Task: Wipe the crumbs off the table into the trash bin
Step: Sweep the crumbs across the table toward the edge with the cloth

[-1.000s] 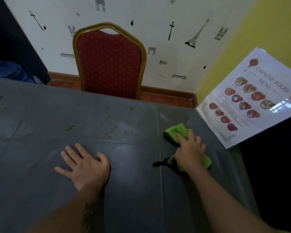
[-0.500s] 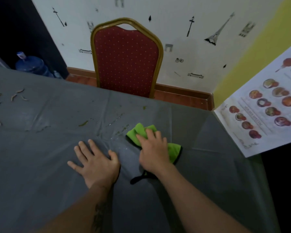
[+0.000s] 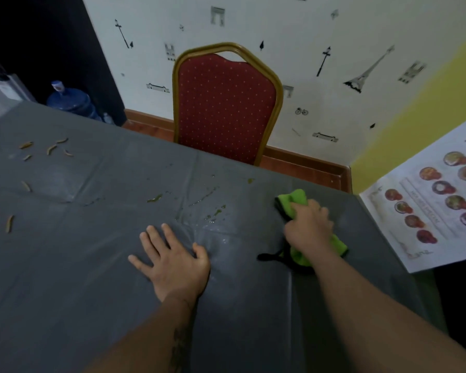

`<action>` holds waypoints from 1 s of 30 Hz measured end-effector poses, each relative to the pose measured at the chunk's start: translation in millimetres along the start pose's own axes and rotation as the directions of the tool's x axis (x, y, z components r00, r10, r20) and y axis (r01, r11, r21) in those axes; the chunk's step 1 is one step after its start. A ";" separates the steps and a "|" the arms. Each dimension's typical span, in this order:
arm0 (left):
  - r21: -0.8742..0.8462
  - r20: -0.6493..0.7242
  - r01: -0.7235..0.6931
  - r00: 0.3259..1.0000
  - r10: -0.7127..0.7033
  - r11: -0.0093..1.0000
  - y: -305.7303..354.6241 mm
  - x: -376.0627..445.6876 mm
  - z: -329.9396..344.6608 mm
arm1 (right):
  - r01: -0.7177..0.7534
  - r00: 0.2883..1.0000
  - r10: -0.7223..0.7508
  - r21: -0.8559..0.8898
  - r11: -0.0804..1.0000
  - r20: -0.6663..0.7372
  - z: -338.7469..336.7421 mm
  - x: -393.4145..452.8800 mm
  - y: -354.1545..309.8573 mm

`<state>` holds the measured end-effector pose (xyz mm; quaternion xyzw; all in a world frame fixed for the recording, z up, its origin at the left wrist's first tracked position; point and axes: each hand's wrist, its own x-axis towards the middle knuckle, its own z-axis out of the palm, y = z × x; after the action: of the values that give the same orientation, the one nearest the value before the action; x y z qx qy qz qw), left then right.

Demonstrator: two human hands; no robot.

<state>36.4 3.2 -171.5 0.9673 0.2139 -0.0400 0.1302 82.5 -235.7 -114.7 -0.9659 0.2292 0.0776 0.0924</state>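
A grey plastic cloth covers the table (image 3: 65,278). My right hand (image 3: 308,228) presses a green cloth with black trim (image 3: 293,201) flat on the table near its right edge. My left hand (image 3: 171,258) lies flat on the tablecloth with fingers spread, holding nothing. Green smears and wet specks (image 3: 213,211) lie between and beyond the hands. Several tan crumbs (image 3: 51,148) are scattered at the far left, and one more crumb (image 3: 10,223) lies nearer. No trash bin is in view.
A red chair with a gold frame (image 3: 226,103) stands at the table's far side against the wall. A laminated food menu (image 3: 436,208) hangs over the right edge. A blue water jug (image 3: 70,99) sits on the floor at the back left.
My right hand slid the green cloth left toward the smears, then back to the right. The left hand stayed planted. The view has shifted, bringing the crumbs at the left into sight.
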 end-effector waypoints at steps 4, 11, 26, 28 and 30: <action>0.006 -0.003 -0.006 1.000 0.006 1.000 -1.9 0.3 0.9 | 0.362 0.930 -0.363 0.038 0.932 0.048 25.7 -47.6 -80.0; -0.059 0.050 -0.033 0.998 0.036 0.998 -6.5 1.2 -8.7 | 0.431 0.902 -0.431 -0.005 0.902 0.015 36.7 -58.4 -58.6; -0.066 -0.112 -0.116 0.988 0.108 0.991 -150.9 135.4 -57.4 | 0.210 0.970 -0.218 0.083 0.974 0.104 39.7 -56.8 -190.8; -0.042 -0.087 -0.107 0.991 0.103 0.993 -155.9 135.6 -51.6 | 0.407 0.907 -0.410 0.050 0.912 0.096 54.8 -79.4 -211.5; -0.037 -0.088 -0.110 0.990 0.106 0.993 -155.9 134.6 -50.0 | 0.502 0.863 -0.502 0.017 0.865 0.059 63.4 -86.8 -209.6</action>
<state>93.2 207.3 -177.9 0.9754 0.1675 0.0133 0.1428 94.9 -1.0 -129.7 -0.9893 -0.0327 0.0802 0.1170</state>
